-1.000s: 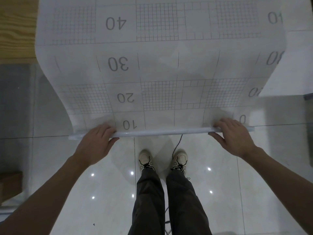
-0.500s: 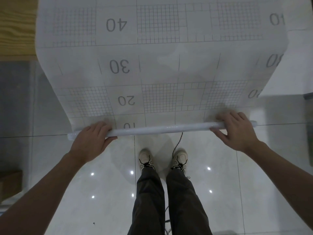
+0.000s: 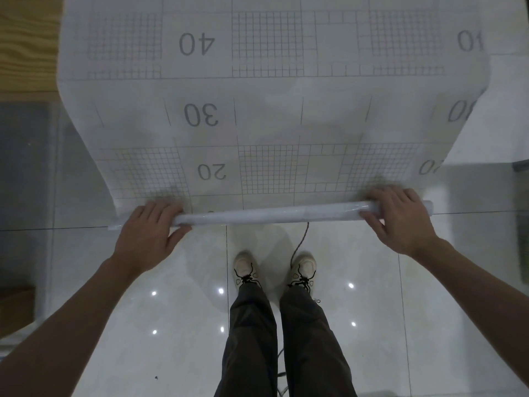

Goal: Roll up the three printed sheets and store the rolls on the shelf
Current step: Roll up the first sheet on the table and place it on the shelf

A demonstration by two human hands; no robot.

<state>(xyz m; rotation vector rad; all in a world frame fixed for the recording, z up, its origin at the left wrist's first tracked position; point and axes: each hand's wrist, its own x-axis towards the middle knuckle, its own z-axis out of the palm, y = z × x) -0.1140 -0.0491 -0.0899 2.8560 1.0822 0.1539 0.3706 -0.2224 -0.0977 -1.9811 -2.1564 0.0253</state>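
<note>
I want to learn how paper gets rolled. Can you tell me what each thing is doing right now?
Printed sheet: mostly flat, hanging off the table edge.
Roll: thin, only the near edge wound.
Left hand: pressing the roll's left end.
Right hand: pressing the roll's right end.
Shoes: laced, standing on tiles.

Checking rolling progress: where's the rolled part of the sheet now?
Head view, centre: the roll spans between left hand and right hand, just below the printed 20.

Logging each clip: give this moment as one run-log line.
stage: rolling first sheet | left hand: on roll | right hand: on roll | printed sheet: mostly unrolled | stored: none seen
</note>
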